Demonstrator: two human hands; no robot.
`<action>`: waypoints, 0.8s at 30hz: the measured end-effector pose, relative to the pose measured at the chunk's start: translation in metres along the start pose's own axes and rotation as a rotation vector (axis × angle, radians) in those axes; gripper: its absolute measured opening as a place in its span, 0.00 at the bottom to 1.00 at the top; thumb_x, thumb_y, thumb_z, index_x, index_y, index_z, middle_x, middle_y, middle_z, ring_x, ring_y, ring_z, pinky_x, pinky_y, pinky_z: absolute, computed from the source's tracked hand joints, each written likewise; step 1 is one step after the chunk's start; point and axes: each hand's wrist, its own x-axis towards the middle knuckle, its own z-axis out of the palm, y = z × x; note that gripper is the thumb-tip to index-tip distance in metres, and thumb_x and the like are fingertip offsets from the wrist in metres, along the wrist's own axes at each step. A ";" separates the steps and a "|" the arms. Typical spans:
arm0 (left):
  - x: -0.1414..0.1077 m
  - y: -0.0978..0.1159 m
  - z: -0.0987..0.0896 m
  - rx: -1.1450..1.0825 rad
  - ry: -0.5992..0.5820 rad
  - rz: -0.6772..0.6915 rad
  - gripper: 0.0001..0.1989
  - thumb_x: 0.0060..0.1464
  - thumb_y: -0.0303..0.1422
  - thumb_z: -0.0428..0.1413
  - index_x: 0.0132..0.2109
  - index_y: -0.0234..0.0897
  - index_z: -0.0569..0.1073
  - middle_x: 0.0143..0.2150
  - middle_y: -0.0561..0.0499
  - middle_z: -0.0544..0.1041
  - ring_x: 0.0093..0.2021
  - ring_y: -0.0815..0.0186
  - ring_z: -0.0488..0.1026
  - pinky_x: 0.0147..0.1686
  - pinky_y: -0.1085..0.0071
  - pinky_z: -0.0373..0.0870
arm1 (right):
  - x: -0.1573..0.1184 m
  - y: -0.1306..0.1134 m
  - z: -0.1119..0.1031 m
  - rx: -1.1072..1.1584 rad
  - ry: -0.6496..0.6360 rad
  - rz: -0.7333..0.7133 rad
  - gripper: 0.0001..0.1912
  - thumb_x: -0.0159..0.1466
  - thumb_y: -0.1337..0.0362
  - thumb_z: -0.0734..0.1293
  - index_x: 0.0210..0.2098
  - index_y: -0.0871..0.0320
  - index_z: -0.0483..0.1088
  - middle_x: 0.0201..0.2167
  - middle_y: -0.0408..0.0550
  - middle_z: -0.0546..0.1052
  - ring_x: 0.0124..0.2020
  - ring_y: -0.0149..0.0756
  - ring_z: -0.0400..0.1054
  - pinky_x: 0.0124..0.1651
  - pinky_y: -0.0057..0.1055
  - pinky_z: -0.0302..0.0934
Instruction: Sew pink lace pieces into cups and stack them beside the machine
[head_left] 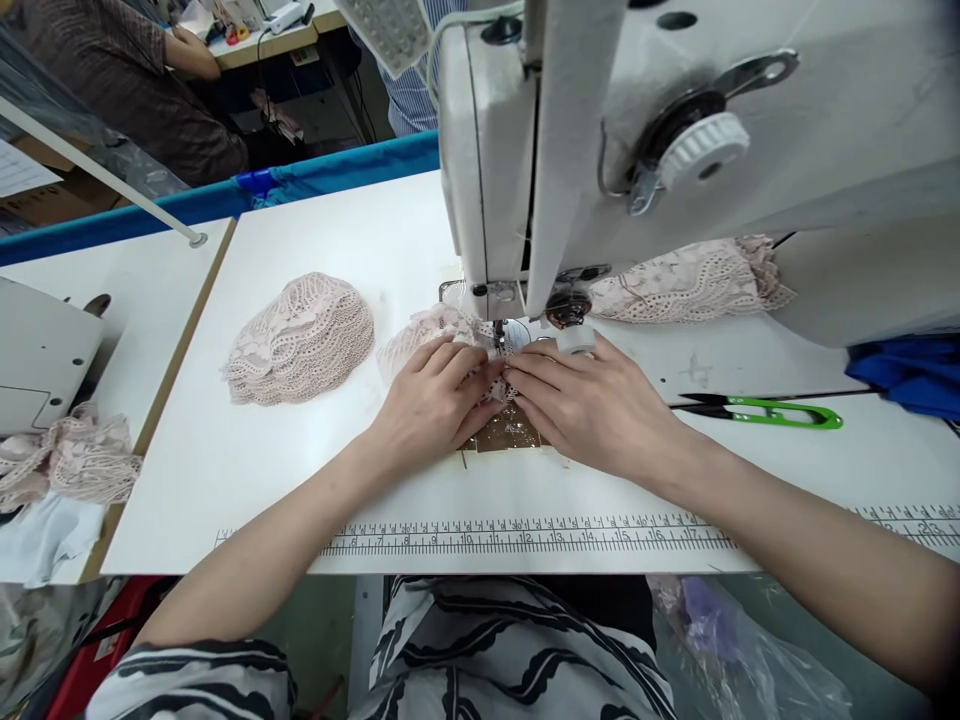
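Observation:
A pale pink lace piece (pixel 435 328) lies under the needle of the sewing machine (pixel 487 180). My left hand (pixel 439 395) is on its left part, fingers bent and thumb pressed in toward the needle. From the other side, my right hand (pixel 581 400) grips the lace edge just right of the needle, its fingers close together. The fingertips of both hands nearly meet in front of the presser foot, and they hide much of the lace there. A neat stack of lace pieces (pixel 300 340) sits to the left of my hands.
More lace (pixel 686 280) lies behind the machine head's lower right. Green thread snips (pixel 784 412) rest right of my right hand. A ruler strip (pixel 525 538) runs along the front edge. Another machine (pixel 45 355) with lace stands at left; a person (pixel 142 90) sits beyond.

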 end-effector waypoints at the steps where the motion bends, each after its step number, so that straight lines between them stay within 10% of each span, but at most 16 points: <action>1: 0.000 0.001 0.001 0.003 -0.006 -0.003 0.19 0.66 0.39 0.52 0.54 0.30 0.76 0.47 0.40 0.78 0.49 0.55 0.75 0.55 0.55 0.72 | 0.000 0.001 0.000 -0.008 0.002 -0.001 0.12 0.69 0.71 0.62 0.45 0.64 0.77 0.46 0.51 0.81 0.44 0.41 0.74 0.57 0.44 0.60; 24: -0.004 -0.002 -0.004 0.037 0.023 0.111 0.23 0.64 0.46 0.55 0.55 0.30 0.74 0.54 0.40 0.79 0.55 0.54 0.77 0.57 0.54 0.74 | -0.002 0.006 0.003 -0.019 -0.040 -0.003 0.13 0.67 0.74 0.61 0.47 0.65 0.74 0.44 0.54 0.81 0.44 0.41 0.74 0.56 0.43 0.60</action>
